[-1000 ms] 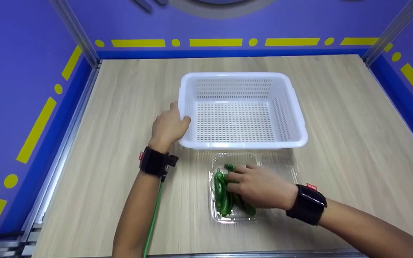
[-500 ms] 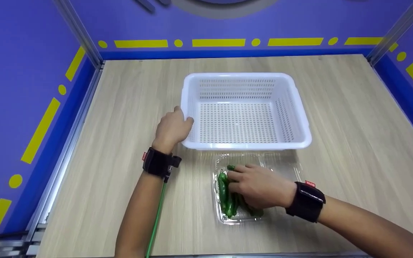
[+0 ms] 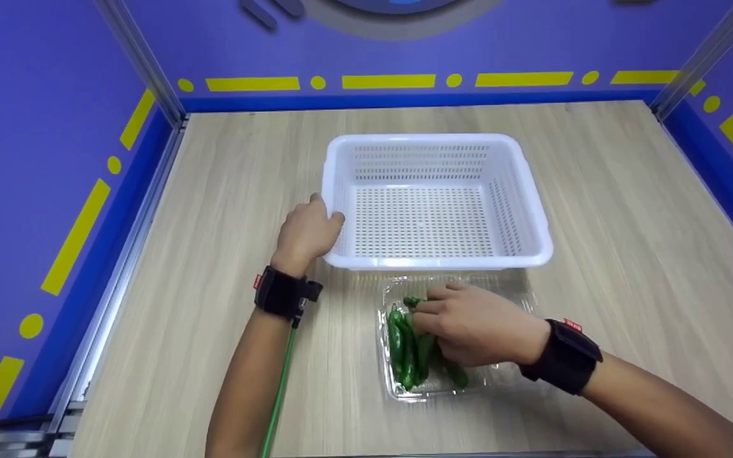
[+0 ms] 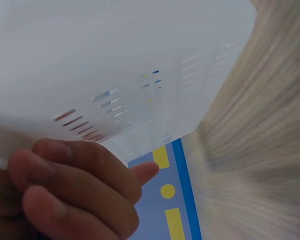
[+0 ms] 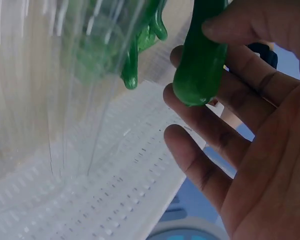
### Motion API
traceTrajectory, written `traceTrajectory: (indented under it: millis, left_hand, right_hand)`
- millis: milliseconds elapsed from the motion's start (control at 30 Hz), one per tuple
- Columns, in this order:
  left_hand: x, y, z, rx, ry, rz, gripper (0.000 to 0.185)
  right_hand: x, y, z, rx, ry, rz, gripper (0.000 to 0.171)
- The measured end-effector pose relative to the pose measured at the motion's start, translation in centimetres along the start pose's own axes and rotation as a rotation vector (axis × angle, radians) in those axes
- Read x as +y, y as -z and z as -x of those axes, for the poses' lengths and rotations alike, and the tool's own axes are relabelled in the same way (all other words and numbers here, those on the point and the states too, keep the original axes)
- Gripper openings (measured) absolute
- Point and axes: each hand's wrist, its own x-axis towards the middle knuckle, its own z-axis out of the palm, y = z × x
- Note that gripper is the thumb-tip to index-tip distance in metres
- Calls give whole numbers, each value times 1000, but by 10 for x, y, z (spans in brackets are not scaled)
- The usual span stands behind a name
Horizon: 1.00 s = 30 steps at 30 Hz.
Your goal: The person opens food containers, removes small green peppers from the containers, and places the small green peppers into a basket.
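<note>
- Left hand (image 3: pixel 306 230) is gripping the near-left corner of the white perforated basket (image 3: pixel 436 149), fingers curling over its rim; the left wrist view is showing those fingers (image 4: pixel 75 185) bent against the basket wall (image 4: pixel 115 60).
- Basket is sitting on the wooden desk (image 3: pixel 608 210), in the middle, nothing showing inside it.
- Right hand (image 3: pixel 478 324) is reaching into the clear plastic clamshell tray (image 3: pixel 398 391), which is lying on the desk just in front of the basket's near side.
- Green peppers (image 3: pixel 404 346) are lying in a bunch in the tray's left half, lengthwise, partly under the right hand.
- Right hand is pinching one green pepper (image 5: pixel 200 65) between thumb and fingers (image 5: pixel 210 125); the other fingers are staying fairly straight and spread, so a narrow hold on that one pepper only.
- More peppers (image 5: pixel 140 45) are showing blurred behind the clear tray wall in the right wrist view.
- Black wrist bands are sitting on both forearms; a green cable (image 3: pixel 277 401) is running down from the left one.
- Purple walls with yellow dashes (image 3: pixel 385 81) are enclosing the desk.
</note>
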Motion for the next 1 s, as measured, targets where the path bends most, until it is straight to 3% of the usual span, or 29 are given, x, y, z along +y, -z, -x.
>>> traceTrajectory:
  millis: [333,667,1000]
  left_hand:
    - [2,0,1,8,-3,-2,53]
    - [1,-2,0,-8,9,-7,53]
    - [0,-1,0,-8,4,14,53]
  right_hand:
    - [13,26,-1,125,35,-17,20]
    - [32,37,-2,202,-36,-131,17]
    - [52,42,3,293,-145,-135,21]
